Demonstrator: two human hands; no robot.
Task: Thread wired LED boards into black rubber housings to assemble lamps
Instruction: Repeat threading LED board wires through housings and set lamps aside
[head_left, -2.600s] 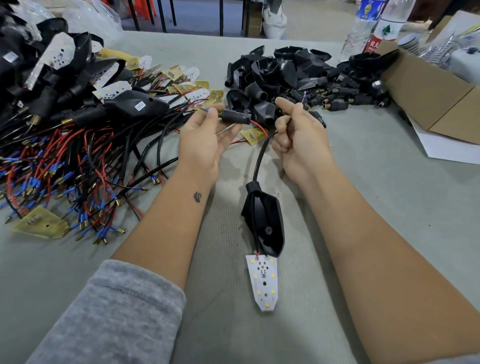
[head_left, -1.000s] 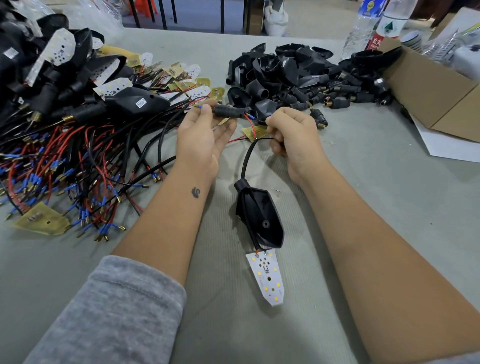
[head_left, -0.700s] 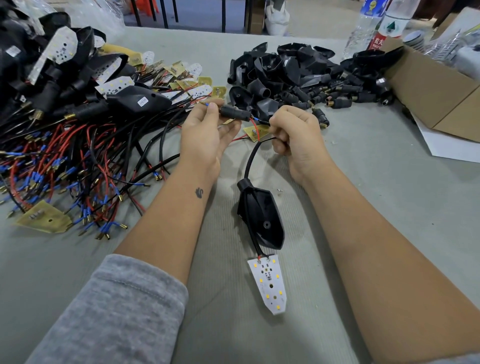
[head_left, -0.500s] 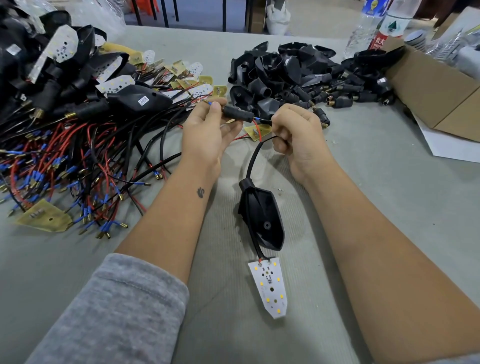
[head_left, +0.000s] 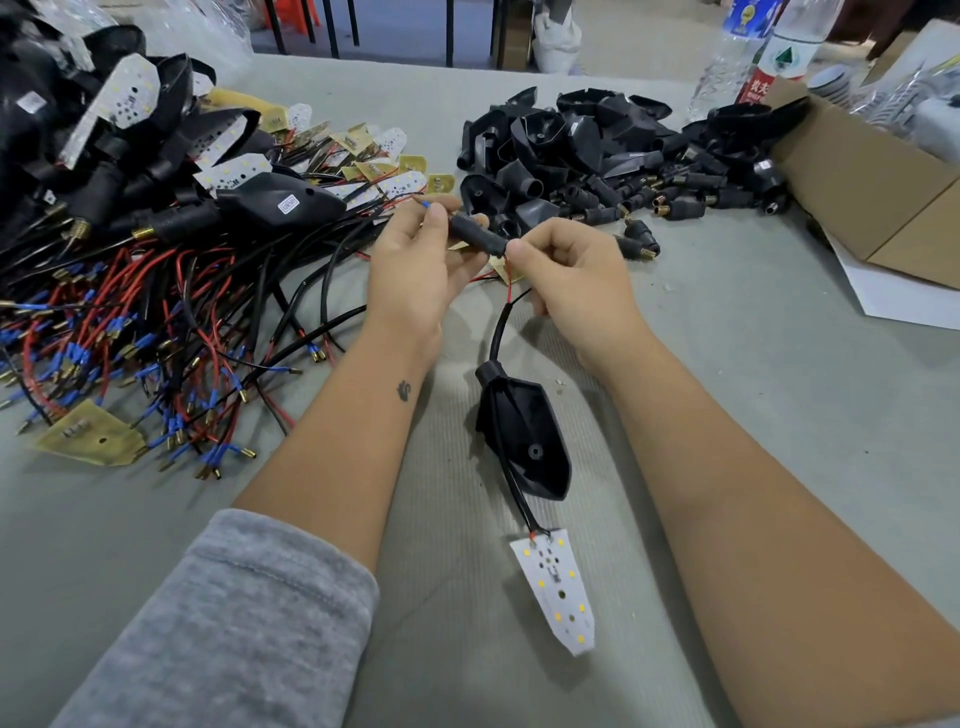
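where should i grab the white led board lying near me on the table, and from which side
Pinch the LED board by its long side edges, coming from above at its narrow near end. It lies flat, LEDs up, and its wide far end carries the soldered wires from the black housing.

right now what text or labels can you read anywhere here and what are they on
"农夫": red label of the clear water bottle, only partly legible.
White sticker on the black housing in the left pile: print too small to read.
White sticker on another housing at far left: blurred.
Blue-labelled bottle: logo only, unreadable.
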